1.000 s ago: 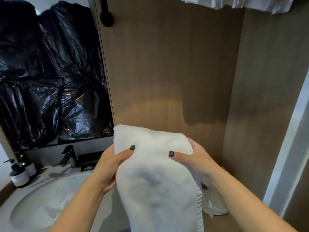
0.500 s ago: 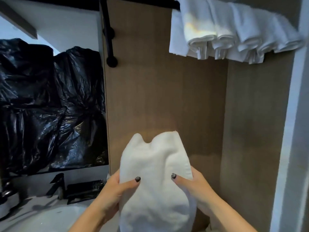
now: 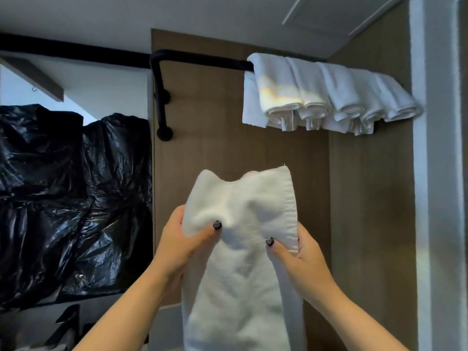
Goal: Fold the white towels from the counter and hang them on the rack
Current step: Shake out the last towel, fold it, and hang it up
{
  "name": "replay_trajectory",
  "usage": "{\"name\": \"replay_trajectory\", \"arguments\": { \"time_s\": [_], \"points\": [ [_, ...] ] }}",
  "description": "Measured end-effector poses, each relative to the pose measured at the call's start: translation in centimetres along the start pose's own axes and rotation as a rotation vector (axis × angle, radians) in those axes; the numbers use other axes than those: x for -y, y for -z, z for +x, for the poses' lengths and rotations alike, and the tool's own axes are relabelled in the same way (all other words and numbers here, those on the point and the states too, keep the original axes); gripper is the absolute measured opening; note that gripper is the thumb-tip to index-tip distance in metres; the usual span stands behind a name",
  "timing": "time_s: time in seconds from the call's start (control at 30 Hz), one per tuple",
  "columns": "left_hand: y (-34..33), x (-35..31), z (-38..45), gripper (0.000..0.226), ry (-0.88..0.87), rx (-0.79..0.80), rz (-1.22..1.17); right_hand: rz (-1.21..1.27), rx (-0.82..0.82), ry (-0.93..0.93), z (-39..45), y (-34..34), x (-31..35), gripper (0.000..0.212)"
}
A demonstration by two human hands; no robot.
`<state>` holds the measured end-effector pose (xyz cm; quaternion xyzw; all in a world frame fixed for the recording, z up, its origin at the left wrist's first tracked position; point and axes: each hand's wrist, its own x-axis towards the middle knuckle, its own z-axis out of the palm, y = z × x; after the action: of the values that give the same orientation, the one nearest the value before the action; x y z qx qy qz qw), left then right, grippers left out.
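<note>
From the head camera, both hands are raised in front of a brown wood-grain wall panel (image 3: 228,148), holding one folded white towel (image 3: 240,274) upright between them. The left hand (image 3: 182,239) grips the towel's left edge, its fingers wrapped behind the cloth and its thumb, with a dark-painted nail, pressed across the front. The right hand (image 3: 301,259) pinches the towel's right side in the same way, thumb laid on the front near the ribbed hem and the fingers hidden behind. The towel's top stands above both hands in two soft humps with a dip between them, and its lower length hangs down between the forearms and runs out of the bottom edge of the picture. Above and to the right, a black towel rack (image 3: 200,58) juts from the panel; its bar bends down at the left end to a round wall mount. The right stretch of the bar carries a row of hung white towels (image 3: 324,92), folded and draped side by side, touching one another, their rolled lower ends pointing toward the camera. The bare left part of the bar lies well above the towel in the hands. To the left of the panel, crumpled black plastic sheeting (image 3: 71,198) covers the wall, and a dark tap (image 3: 67,323) shows dimly at the lower left corner.
</note>
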<state>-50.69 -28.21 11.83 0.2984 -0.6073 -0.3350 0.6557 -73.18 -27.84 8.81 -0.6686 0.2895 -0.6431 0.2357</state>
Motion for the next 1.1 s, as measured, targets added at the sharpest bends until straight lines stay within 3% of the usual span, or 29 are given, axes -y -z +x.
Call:
{"name": "replay_trajectory", "arguments": {
  "time_s": [0.1,0.2,0.27,0.33,0.43,0.57,0.7,0.9,0.97,1.03,1.1],
  "points": [
    [-0.6,-1.0,1.0,0.036,-0.121,-0.075,0.025,-0.028,-0.074,0.027,0.8,0.9,0.3,0.023],
    [-0.4,-1.0,2.0,0.042,-0.178,-0.086,0.021,-0.125,-0.094,0.045,1.1,1.5,0.3,0.021],
    [-0.2,-1.4,2.6,0.063,-0.252,-0.028,0.075,-0.139,-0.076,0.09,0.8,1.8,0.7,0.021],
    [0.0,-2.4,3.2,0.085,-0.357,0.084,0.195,-0.121,-0.036,0.131,0.5,2.3,0.9,0.041],
    [0.6,-3.7,4.6,0.072,-0.422,0.247,0.371,-0.148,-0.025,0.137,0.2,3.3,0.8,0.052],
    [0.0,-5.0,5.2,0.028,-0.374,0.341,0.415,0.003,0.02,0.062,0.5,4.1,1.6,0.03],
    [0.2,-5.7,5.5,0.028,-0.313,0.432,0.394,0.099,0.055,-0.05,1.1,4.3,2.2,0.023],
    [2.1,-6.2,6.0,0.045,-0.116,0.549,0.216,0.147,-0.132,-0.059,1.8,2.9,2.5,0.017],
    [2.3,-6.2,6.3,0.049,-0.109,0.497,0.15,0.147,-0.202,-0.018,2.7,2.5,3.0,0.034],
    [2.2,-6.0,6.7,0.051,-0.142,0.325,0.065,0.157,-0.238,0.057,3.8,1.9,4.2,0.049],
    [2.0,-6.1,6.9,0.055,-0.165,0.138,-0.024,0.149,-0.246,0.134,5.1,0.9,5.3,0.049]
  ]
}}
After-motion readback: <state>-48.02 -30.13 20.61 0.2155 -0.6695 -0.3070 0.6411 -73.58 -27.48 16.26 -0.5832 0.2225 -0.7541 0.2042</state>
